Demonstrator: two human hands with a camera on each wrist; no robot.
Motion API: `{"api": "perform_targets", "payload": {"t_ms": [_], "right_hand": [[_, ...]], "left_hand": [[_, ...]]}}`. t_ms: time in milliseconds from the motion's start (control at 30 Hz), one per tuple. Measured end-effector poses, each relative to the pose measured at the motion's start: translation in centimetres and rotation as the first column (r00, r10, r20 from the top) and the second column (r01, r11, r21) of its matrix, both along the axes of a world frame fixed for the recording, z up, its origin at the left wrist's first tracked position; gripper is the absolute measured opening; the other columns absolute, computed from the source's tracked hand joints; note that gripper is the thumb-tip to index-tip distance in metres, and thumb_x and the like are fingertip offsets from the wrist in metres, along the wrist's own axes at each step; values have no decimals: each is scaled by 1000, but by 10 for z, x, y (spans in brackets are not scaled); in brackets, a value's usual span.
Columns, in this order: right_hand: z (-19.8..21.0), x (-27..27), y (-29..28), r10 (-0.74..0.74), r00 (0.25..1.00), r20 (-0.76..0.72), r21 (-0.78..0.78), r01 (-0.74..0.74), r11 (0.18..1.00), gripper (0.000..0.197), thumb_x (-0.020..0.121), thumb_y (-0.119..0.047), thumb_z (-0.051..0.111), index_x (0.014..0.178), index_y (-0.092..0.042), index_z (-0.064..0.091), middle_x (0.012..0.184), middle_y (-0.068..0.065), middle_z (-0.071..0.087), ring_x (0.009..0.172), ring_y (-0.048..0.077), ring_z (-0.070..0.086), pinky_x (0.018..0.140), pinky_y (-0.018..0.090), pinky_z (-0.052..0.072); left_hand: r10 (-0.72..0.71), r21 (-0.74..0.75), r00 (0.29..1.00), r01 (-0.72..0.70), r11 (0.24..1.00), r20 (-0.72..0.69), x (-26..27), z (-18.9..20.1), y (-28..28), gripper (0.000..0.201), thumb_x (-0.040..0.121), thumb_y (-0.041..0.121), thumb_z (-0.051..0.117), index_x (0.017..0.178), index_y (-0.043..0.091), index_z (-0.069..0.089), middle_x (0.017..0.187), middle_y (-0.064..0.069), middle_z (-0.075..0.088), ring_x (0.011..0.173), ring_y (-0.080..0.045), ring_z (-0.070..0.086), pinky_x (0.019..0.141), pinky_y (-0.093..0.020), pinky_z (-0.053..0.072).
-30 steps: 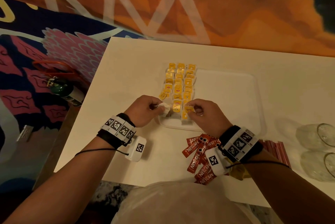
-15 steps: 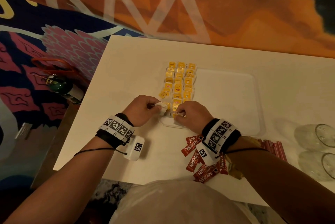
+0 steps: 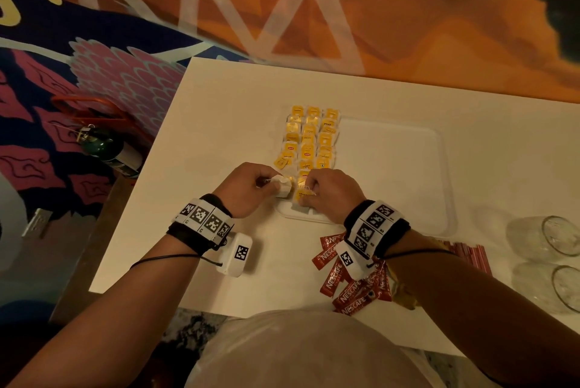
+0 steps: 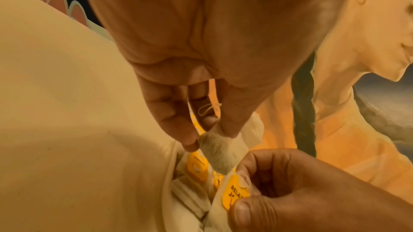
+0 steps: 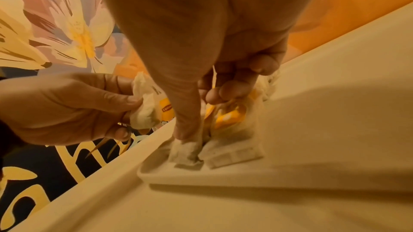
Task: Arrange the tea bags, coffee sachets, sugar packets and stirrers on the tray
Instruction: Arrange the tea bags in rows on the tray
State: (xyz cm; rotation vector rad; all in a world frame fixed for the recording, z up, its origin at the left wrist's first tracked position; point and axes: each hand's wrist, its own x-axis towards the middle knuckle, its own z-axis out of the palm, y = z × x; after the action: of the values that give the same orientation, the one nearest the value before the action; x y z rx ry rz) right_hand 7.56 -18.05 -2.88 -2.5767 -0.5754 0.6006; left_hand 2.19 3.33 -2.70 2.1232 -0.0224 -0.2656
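Orange and patterned fabric surrounds our white table, and on it sits the white tray, its left side filled with three columns of tea bags laid flat with yellow tags up, likely so the labels read at a glance and the space to the right stays free for the other items.

Our left hand hovers at the tray's near-left corner with thumb and fingers curled round a small bunch of loose bags; the left wrist view shows one bag pinched between thumb and fingertips, its string looped over a finger. We hold the stock there, we judge, so the other hand can draw from it without reaching away.

Our right hand is down on the tray's near end, fingers curled; in the right wrist view the thumb presses one bag against the tray floor while the curled fingers gather a yellow tag and string. That looks like seating the bag at the end of a column and tucking its tag on top.

Coffee sachets lie in a loose red pile on the table under our right wrist, and red stirrers sit just right of them, both off the tray. Sugar packets we cannot pick out for certain. Two glasses lie at the far right.

The tea bags seem nearly done; everything else remains.
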Motion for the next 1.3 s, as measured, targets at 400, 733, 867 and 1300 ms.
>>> {"api": "perform_targets", "payload": {"t_ms": [400,733,867,1300], "right_hand": [[16,-11,-2,10,998,67,414,-37,910,12,90,-30,72,99,-23,68,99,-6,63,79,14,62,75,34,53],[15,-16,-3,-195,981,-18,498,177,849,11,91,-26,72,84,-18,68,70,-9,65,60,-1,57,61,9,43],[20,-22,1,-114,992,-45,548,120,828,3,91,-19,69,92,-18,71,80,-12,68,67,1,61,65,13,47],[20,-16,-20,-196,978,-78,622,201,757,22,88,2,61,98,-14,73,92,-10,68,72,1,61,68,12,44]], "left_hand": [[25,-89,1000,-24,996,13,-1,7,-10,11,90,22,68,97,15,73,81,-12,69,69,-21,59,68,-34,50],[217,-223,976,-204,953,33,-2,9,-25,6,88,16,73,94,12,73,89,1,74,79,-9,69,74,-21,53],[202,-321,979,-196,927,-13,-4,12,-33,19,91,18,70,108,9,73,97,-4,75,86,-12,71,76,-24,58],[295,-369,953,-300,880,-70,-2,13,-31,11,95,11,64,97,15,75,91,-21,73,79,-36,70,71,-41,60]]}}
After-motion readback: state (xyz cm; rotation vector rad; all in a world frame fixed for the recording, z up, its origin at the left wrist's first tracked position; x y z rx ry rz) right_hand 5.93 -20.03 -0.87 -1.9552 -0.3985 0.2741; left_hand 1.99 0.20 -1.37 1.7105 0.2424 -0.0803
